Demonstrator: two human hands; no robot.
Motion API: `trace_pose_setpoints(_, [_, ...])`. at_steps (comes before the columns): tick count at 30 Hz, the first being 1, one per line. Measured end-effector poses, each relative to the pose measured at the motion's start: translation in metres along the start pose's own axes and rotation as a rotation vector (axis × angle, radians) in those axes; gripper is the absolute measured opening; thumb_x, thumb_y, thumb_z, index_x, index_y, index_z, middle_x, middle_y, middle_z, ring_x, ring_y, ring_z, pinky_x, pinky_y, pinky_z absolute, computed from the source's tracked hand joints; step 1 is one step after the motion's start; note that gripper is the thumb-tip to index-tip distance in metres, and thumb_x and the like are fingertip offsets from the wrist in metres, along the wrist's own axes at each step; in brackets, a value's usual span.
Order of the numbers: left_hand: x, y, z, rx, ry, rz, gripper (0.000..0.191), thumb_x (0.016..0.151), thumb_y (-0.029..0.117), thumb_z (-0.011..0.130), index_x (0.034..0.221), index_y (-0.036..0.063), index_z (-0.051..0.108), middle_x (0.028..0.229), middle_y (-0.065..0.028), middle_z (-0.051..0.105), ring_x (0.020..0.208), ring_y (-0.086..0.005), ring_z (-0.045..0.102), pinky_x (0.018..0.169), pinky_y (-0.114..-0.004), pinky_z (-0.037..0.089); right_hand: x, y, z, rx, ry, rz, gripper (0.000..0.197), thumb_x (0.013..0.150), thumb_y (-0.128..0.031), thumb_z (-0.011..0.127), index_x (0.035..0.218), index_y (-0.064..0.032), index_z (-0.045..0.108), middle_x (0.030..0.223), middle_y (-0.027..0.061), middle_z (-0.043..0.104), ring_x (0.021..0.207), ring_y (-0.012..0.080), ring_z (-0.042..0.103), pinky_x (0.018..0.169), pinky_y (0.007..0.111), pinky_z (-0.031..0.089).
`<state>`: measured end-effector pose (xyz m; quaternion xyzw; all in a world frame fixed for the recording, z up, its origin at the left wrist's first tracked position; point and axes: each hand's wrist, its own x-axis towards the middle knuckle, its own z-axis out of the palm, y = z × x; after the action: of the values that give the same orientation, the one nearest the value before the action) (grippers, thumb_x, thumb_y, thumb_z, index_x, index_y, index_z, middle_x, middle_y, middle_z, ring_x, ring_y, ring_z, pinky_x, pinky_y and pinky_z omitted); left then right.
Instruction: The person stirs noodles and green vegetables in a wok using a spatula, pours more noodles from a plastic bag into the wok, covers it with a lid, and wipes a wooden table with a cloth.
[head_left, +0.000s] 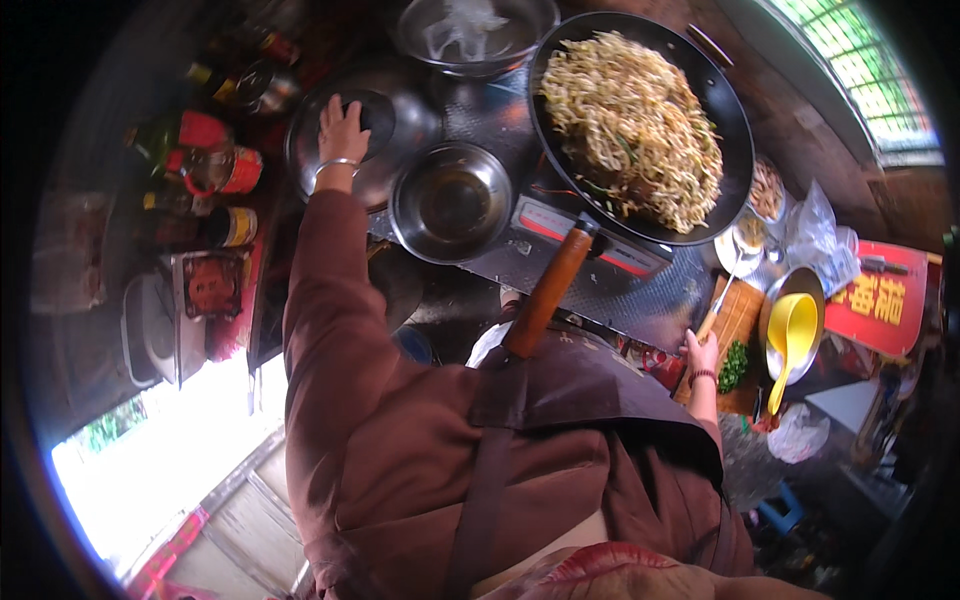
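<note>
My left hand (343, 133) rests with spread fingers on the dark middle of a large metal lid (412, 112) at the upper left. My right hand (700, 351) grips the wooden handle of a metal spatula or spoon (720, 304) beside a wooden cutting board (739, 307) with chopped green herbs (733, 366). A large wok (739, 180) full of bean sprouts or noodles (634, 127) sits on a portable stove (592, 236), its wooden handle (551, 292) pointing towards my body. An empty-looking steel bowl (451, 202) stands between lid and stove.
Another steel bowl (517, 52) holds a plastic bag. Bottles (217, 171) line the left shelf. At the right are a yellow ladle (792, 330) over a metal bowl (814, 281), a bowl of sliced food (765, 191), plastic bags (810, 225) and a red sign (911, 300) bearing writing.
</note>
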<state>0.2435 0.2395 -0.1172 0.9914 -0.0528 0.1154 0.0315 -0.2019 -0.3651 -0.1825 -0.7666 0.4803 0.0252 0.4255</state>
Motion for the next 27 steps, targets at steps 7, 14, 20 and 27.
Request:
trace_pose_setpoints(7, [-0.046, 0.108, -0.075, -0.693, -0.562, 0.101, 0.031, 0.083, 0.026, 0.063, 0.103, 0.0039, 0.055, 0.099, -0.0129, 0.061, 0.089, -0.0268, 0.061, 0.079, -0.036, 0.048, 0.026, 0.026, 0.001, -0.046, 0.313, -0.011, 0.024, 0.082, -0.025, 0.06, 0.087, -0.0024, 0.054, 0.064, 0.0109, 0.057, 0.056, 0.0251, 0.057, 0.053, 0.04, 0.046])
trace_pose_setpoints(14, [-0.163, 0.208, -0.172, -1.9, -1.278, -0.363, 0.067, 0.09, 0.023, 0.056, 0.135, -0.0027, 0.015, 0.107, -0.0177, 0.058, 0.087, -0.0231, 0.064, 0.068, -0.029, 0.054, -0.064, -0.026, -0.043, -0.203, 0.45, -0.39, 0.02, 0.086, -0.018, 0.059, 0.09, 0.0007, 0.054, 0.075, 0.0178, 0.061, 0.069, 0.0308, 0.061, 0.062, 0.038, 0.047])
trace_pose_setpoints(20, [-0.164, 0.225, -0.156, -1.892, -1.497, -0.378, 0.028, 0.089, 0.018, 0.055, 0.11, 0.0078, 0.039, 0.08, -0.0061, 0.054, 0.058, -0.0139, 0.056, 0.049, -0.027, 0.048, -0.099, -0.116, -0.108, 0.089, 0.133, -0.536, 0.014, 0.088, -0.013, 0.058, 0.095, -0.0009, 0.055, 0.073, 0.002, 0.056, 0.064, 0.0118, 0.053, 0.059, 0.027, 0.045])
trace_pose_setpoints(27, [-0.16, 0.239, -0.168, -1.77, -1.501, -0.427, 0.025, 0.086, 0.015, 0.059, 0.099, 0.0094, 0.038, 0.071, -0.0038, 0.049, 0.051, -0.0122, 0.051, 0.044, -0.028, 0.045, -0.074, -0.277, -0.175, -0.665, 0.212, -0.977, 0.038, 0.084, -0.018, 0.06, 0.122, -0.0157, 0.055, 0.081, 0.0197, 0.063, 0.069, 0.0314, 0.064, 0.061, 0.038, 0.05])
